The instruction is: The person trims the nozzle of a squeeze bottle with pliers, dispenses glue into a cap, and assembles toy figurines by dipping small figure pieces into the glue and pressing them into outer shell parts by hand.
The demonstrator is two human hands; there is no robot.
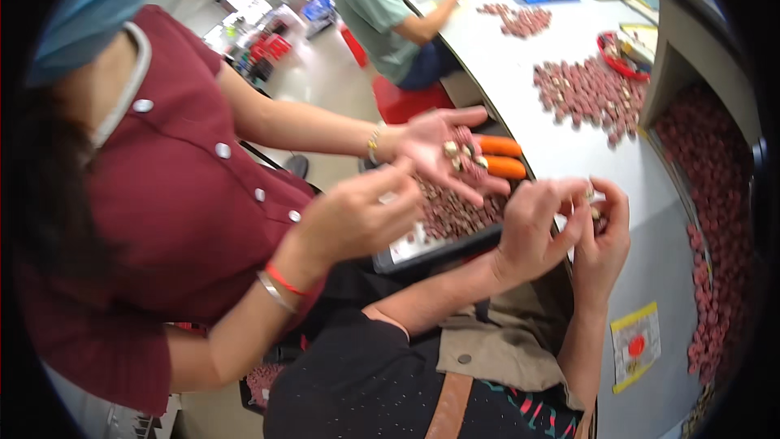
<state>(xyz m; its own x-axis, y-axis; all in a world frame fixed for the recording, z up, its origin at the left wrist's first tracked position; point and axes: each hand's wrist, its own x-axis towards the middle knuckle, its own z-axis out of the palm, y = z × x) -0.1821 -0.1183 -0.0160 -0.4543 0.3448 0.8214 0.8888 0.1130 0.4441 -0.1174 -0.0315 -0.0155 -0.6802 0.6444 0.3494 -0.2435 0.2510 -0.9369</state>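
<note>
My left hand [532, 223] is raised over the table's near edge, thumb and fingertips pinched together against a small pale piece [590, 193]. Facing it, my right hand [603, 236] closes on the same spot and has a small dark round piece [600, 221] in its curled fingers. Exactly what kind of parts these are I cannot make out. Just left, a co-worker's open palm [435, 146] carries several small reddish ribbed pieces [467, 158] with pale and dark ends. That person's other hand [361, 211] is pinched beside the palm.
Below the palm sits a dark-rimmed tray [398, 260] of small brownish-red pieces, near two orange handles [504, 167]. Reddish parts [589, 97] are spread on the white table [520, 57]; more fill a bin [715, 162] at right. A red basket [621, 57] and a seated person [382, 20] are farther off.
</note>
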